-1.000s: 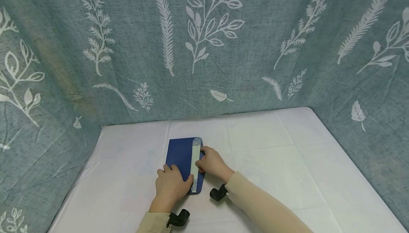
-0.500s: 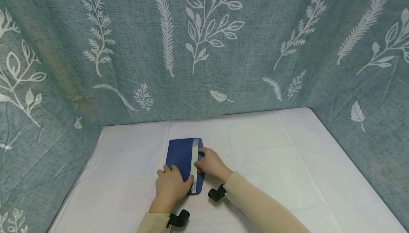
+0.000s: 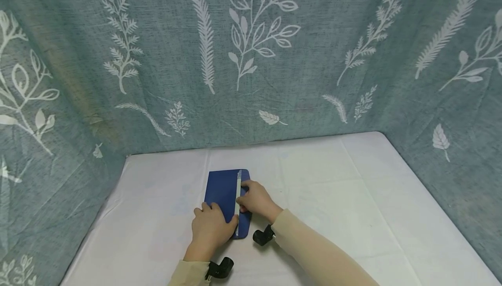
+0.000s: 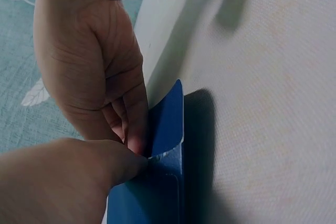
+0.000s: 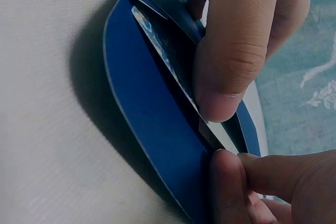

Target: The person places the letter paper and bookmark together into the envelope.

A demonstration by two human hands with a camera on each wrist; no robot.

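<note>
A blue envelope point(image 3: 221, 183) lies on the table with its flap point(image 5: 142, 98) folded out to the right. From its mouth sticks a narrow strip of card point(image 3: 238, 190), pale in the middle and patterned at the ends. My left hand point(image 3: 211, 229) holds the envelope's near part, thumb point(image 5: 223, 100) at the opening, over the card's edge. My right hand point(image 3: 258, 199) pinches the card's outer edge between thumb and fingers above the flap. The rest of the card is hidden inside the envelope.
A white cloth point(image 3: 333, 199) covers the table. Behind and at both sides hangs a green-blue curtain point(image 3: 164, 50) with white leaf prints. A black wrist camera point(image 3: 263, 236) sits on the right wrist and another point(image 3: 221, 267) on the left.
My right hand has moved slightly left, pushing the card deeper into the envelope; its visible strip is narrower. More of the flap shows. My left hand keeps its place.
</note>
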